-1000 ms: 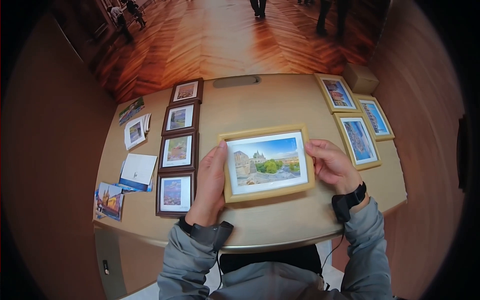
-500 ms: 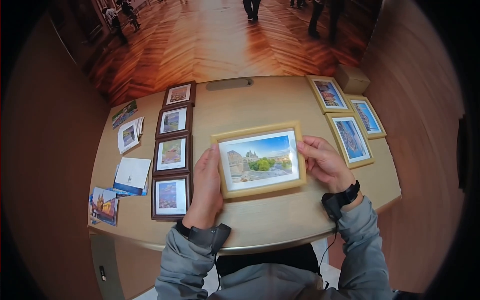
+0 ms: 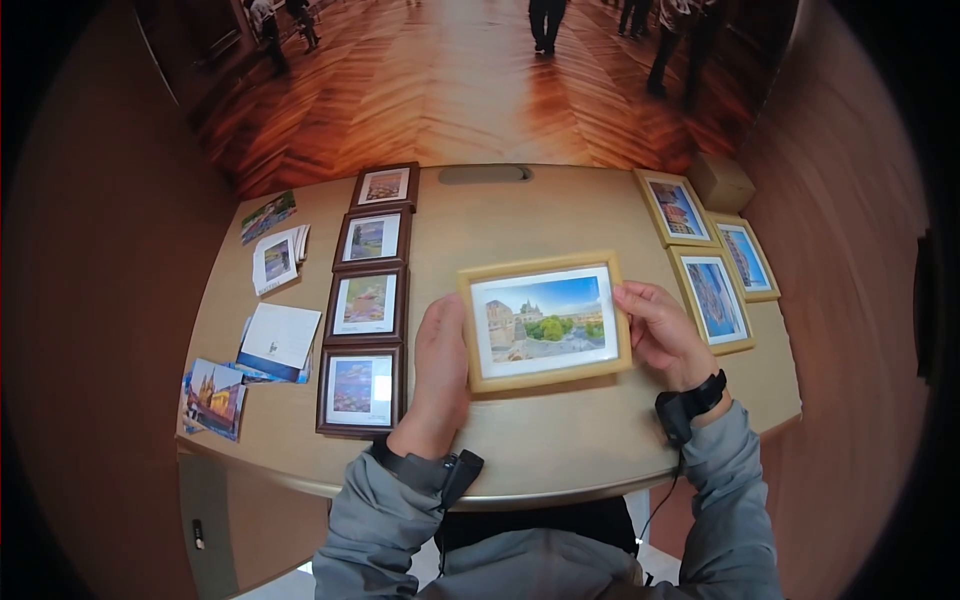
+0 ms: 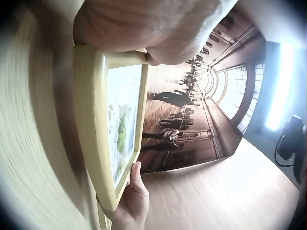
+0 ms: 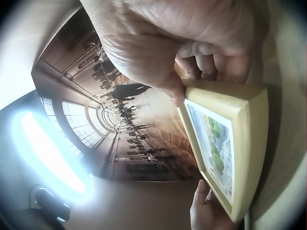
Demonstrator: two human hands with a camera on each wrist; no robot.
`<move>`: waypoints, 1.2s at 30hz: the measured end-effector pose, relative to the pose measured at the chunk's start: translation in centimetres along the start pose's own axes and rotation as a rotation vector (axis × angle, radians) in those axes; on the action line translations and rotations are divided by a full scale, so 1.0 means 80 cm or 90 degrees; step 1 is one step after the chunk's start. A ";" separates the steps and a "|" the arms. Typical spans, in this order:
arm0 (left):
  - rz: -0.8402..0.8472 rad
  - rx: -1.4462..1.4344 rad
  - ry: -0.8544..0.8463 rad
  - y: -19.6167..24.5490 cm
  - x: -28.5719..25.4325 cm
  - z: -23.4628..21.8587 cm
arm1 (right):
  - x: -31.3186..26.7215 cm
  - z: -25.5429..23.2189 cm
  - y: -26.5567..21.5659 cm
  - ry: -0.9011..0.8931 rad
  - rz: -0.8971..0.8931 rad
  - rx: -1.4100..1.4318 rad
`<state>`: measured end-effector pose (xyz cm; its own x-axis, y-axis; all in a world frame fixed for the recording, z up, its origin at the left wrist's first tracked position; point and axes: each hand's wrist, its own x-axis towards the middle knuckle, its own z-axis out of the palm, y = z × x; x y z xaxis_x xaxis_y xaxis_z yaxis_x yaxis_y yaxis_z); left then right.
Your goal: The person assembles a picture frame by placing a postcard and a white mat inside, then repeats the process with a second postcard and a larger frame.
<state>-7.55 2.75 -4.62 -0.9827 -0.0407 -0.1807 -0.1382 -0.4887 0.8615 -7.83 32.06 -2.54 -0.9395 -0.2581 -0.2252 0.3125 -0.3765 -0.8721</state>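
A light wooden picture frame with a castle-and-trees photo is held close over the table, between both hands. My left hand holds its left side, the thumb lying along the edge; its other fingers are hidden in the head view. At the right side, my right hand pinches the border, thumb on the front and fingers curled behind. In the left wrist view the frame is seen edge-on, tilted above the table. The right wrist view shows the right thumb at the frame's rim.
Dark brown frames stand in a column left of centre. Loose photo cards lie farther left in small stacks. Light wooden frames lie at the right, near a small box. A mural of a hall rises behind the table.
The head view has shifted about. The held frame looks slightly smaller and lower, nearer the table. My left thumb has slid from the frame's front toward its side edge; the right hand keeps its pinch.
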 end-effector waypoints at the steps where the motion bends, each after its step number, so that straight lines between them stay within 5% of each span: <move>1: 0.017 0.017 0.028 -0.005 0.002 -0.002 | 0.007 -0.002 -0.008 0.015 0.005 -0.016; 5: 0.100 0.075 0.063 -0.014 0.007 -0.006 | 0.059 -0.007 -0.032 0.066 -0.007 -0.053; 18: 0.092 0.170 0.109 -0.020 -0.005 0.009 | 0.294 -0.005 -0.075 0.052 -0.006 -0.020; 25: 0.117 0.258 0.099 -0.027 -0.003 0.006 | 0.333 -0.043 -0.063 0.091 0.043 -0.017; 36: 0.122 0.245 0.096 -0.030 -0.003 0.005 | 0.351 -0.004 -0.073 0.151 0.109 -0.014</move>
<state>-7.05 4.30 -6.49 -0.9702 -0.2384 -0.0438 -0.0197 -0.1025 0.9945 -36.09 27.33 -3.93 -0.8805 -0.1008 -0.4631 0.4691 -0.3252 -0.8211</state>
